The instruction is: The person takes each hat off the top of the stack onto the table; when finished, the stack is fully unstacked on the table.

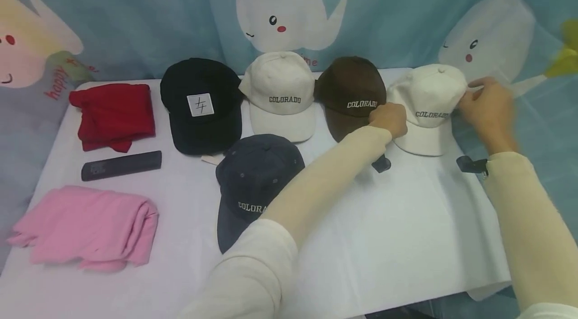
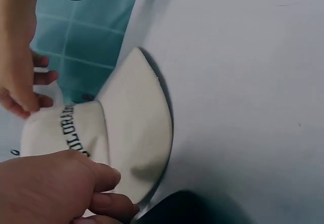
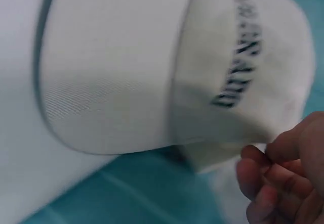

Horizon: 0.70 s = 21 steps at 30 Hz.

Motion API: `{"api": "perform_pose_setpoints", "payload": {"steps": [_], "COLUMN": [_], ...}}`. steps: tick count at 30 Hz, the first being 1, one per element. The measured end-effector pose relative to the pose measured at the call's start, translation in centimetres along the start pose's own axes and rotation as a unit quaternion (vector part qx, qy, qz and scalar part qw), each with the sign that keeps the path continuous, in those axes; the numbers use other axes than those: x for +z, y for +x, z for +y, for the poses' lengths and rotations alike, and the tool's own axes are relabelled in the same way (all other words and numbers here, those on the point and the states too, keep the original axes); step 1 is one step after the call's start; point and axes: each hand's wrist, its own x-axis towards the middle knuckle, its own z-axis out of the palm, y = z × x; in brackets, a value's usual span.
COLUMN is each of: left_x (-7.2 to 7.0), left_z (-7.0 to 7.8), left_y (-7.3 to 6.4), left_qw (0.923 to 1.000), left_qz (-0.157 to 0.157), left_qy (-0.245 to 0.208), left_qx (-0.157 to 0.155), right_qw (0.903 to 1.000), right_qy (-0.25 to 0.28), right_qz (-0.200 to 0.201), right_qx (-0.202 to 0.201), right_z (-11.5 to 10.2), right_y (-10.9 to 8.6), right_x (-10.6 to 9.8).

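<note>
An off-white baseball cap [image 1: 429, 103] with dark COLORADO lettering sits at the right end of the back row. My left hand [image 1: 389, 119] grips its left side, with fingers curled by the crown and brim; in the left wrist view this hand [image 2: 55, 186] covers part of the lettering. At the opposite side, my right hand [image 1: 489, 108] pinches the crown's lower edge. The right wrist view shows the thumb and forefinger of that hand [image 3: 293, 173] meeting at the cloth of the cap [image 3: 202, 72]. The brim faces the front of the table.
Left of it stand a brown cap [image 1: 354, 91], another off-white cap [image 1: 282, 93] and a black cap [image 1: 200, 123]. A navy cap [image 1: 257, 173] lies in front, partly behind my left arm. Farther left are red cloth [image 1: 117, 116], a dark oblong case [image 1: 122, 165] and pink cloth [image 1: 95, 226].
</note>
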Motion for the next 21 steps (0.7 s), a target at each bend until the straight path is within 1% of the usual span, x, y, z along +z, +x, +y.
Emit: {"api": "perform_pose_setpoints", "payload": {"steps": [2, 4, 5, 7, 9, 12, 13, 14, 16, 18, 20, 21], "left_x": [-0.9, -2.2, -2.9, -4.5, -6.4, -9.1, -9.9, -10.7, -12.0, -13.1, -13.9, -14.2], "left_z": [-0.2, -0.3, -0.4, -0.5, -0.9, -2.0, -2.6, -3.4, -5.3, -7.8, -10.5, -12.0], "left_y": [-0.4, -0.9, -1.2, -1.8, -2.7, -4.4, -5.1, -5.9, -7.8, -9.8, -12.0, -13.2], "left_qw": [0.9998, 0.9992, 0.9988, 0.9976, 0.9966, 0.9950, 0.9946, 0.9939, 0.9919, 0.9897, 0.9876, 0.9864], "left_qz": [0.000, 0.000, -0.002, -0.009, -0.020, -0.035, -0.038, -0.036, -0.019, 0.003, 0.031, 0.041], "left_qy": [-0.008, -0.020, -0.027, -0.029, -0.028, -0.003, 0.002, 0.009, 0.025, 0.022, 0.009, -0.008], "left_qx": [0.017, 0.033, 0.041, 0.062, 0.075, 0.094, 0.096, 0.104, 0.123, 0.141, 0.154, 0.159], "right_qw": [0.9988, 0.9952, 0.9933, 0.9889, 0.9810, 0.9612, 0.9536, 0.9491, 0.9410, 0.9353, 0.9289, 0.9239], "right_qy": [0.006, 0.009, 0.015, 0.036, 0.062, 0.097, 0.104, 0.110, 0.125, 0.136, 0.144, 0.146], "right_qz": [0.038, 0.074, 0.084, 0.089, 0.091, 0.110, 0.118, 0.120, 0.115, 0.098, 0.075, 0.065], "right_qx": [-0.029, -0.062, -0.078, -0.114, -0.159, -0.234, -0.257, -0.270, -0.293, -0.312, -0.333, -0.348], "right_z": [-1.7, -3.8, -5.0, -7.4, -9.5, -11.8, -12.3, -12.8, -13.5, -14.2, -14.8, -15.1], "right_y": [-0.4, -1.1, -1.4, -2.2, -3.0, -4.4, -4.9, -5.6, -6.9, -8.3, -9.7, -10.3], "right_x": [-0.8, -1.9, -2.4, -3.3, -3.7, -3.7, -3.6, -3.6, -3.5, -3.3, -3.0, -2.8]}}
